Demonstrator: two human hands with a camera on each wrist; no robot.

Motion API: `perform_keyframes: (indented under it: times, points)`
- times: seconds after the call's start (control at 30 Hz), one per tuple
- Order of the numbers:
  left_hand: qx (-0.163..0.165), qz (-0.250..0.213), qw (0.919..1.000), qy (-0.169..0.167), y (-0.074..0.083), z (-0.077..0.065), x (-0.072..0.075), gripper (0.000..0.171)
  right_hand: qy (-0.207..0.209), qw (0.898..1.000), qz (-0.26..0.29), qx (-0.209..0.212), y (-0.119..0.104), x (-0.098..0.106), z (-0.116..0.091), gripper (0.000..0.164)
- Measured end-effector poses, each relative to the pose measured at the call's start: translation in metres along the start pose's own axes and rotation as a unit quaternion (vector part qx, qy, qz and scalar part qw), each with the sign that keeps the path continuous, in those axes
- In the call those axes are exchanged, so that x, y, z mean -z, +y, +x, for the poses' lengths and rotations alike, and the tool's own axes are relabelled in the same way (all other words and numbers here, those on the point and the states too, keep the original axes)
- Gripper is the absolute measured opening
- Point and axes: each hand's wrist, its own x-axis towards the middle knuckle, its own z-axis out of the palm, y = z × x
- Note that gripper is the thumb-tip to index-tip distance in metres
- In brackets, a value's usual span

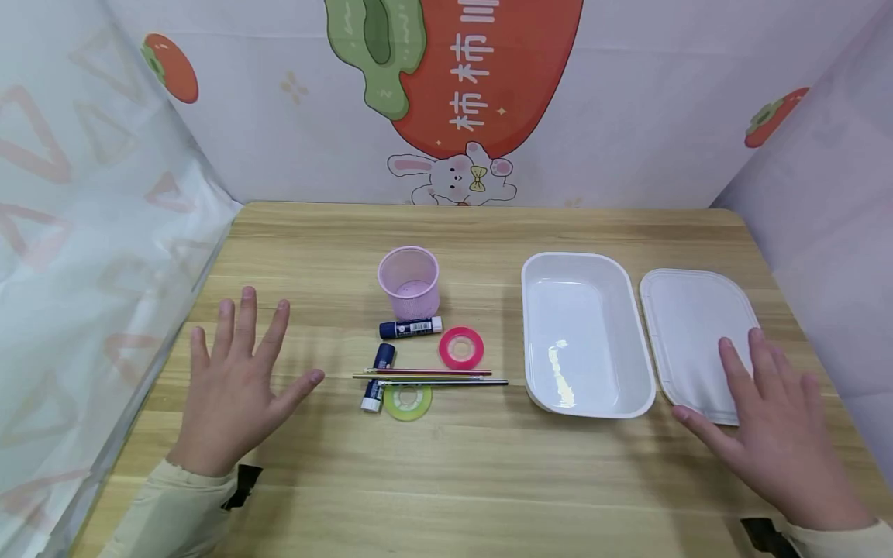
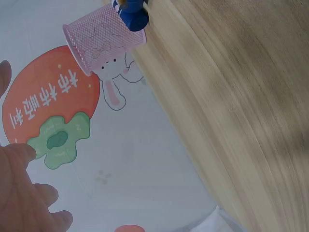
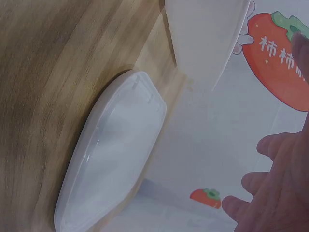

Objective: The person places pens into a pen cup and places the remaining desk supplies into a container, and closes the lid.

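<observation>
My left hand (image 1: 233, 387) is spread over the left of the table, fingers straight, holding nothing. Over the near right part of a white lid (image 1: 687, 333) hovers my right hand (image 1: 781, 426), its fingers also spread and holding nothing. In the right wrist view the fingers stand apart from the lid (image 3: 116, 150). Left of the lid sits a white plastic box (image 1: 582, 341). Nearest the left hand lie a glue stick (image 1: 384, 358), a second glue stick (image 1: 412, 328), a green tape roll (image 1: 397, 408) and several thin paintbrushes (image 1: 446, 377).
A pink mesh pen cup (image 1: 409, 283) stands upright behind the glue sticks, and a pink tape roll (image 1: 461, 332) lies right of them. The wooden table (image 1: 446, 480) is bounded by a printed cloth (image 1: 628, 116) at the back and by cloth on both sides.
</observation>
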Motion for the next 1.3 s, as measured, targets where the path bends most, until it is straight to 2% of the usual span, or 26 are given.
perform_keyframes:
  times: [0.17, 0.3, 0.4, 0.53, 0.67, 0.97, 1.1, 1.3]
  points:
    - [-0.011, -0.008, 0.9999, 0.003, 0.003, 0.000, -0.002, 0.096, 0.004, 1.000, 0.006, -0.002, -0.001, 0.001, -0.001, 0.107]
    - [-0.018, -0.024, 0.9995, 0.004, 0.006, 0.000, -0.005, 0.097, 0.023, 0.999, 0.021, 0.006, -0.001, 0.001, -0.001, 0.105]
    - [-0.015, -0.044, 0.9989, -0.005, 0.008, -0.001, -0.007, 0.098, 0.032, 0.998, 0.047, 0.011, -0.003, 0.001, -0.001, 0.101]
    - [-0.013, -0.072, 0.9972, -0.015, 0.010, -0.003, -0.011, 0.097, 0.019, 0.995, 0.101, -0.005, -0.006, 0.000, -0.003, 0.097]
    - [-0.016, -0.099, 0.9949, -0.006, 0.011, -0.004, -0.013, 0.096, 0.017, 0.989, 0.145, -0.019, -0.011, -0.001, -0.007, 0.094]
    - [-0.010, -0.135, 0.9908, -0.002, 0.015, -0.004, -0.019, 0.097, 0.042, 0.981, 0.190, -0.022, -0.025, -0.005, -0.011, 0.090]
    - [-0.002, -0.144, 0.9896, -0.006, 0.017, -0.003, -0.022, 0.097, 0.075, 0.975, 0.206, -0.024, -0.032, -0.008, -0.011, 0.087]
    - [0.005, -0.164, 0.9864, -0.010, 0.022, 0.000, -0.027, 0.097, 0.146, 0.960, 0.239, -0.004, -0.043, -0.016, -0.007, 0.085]
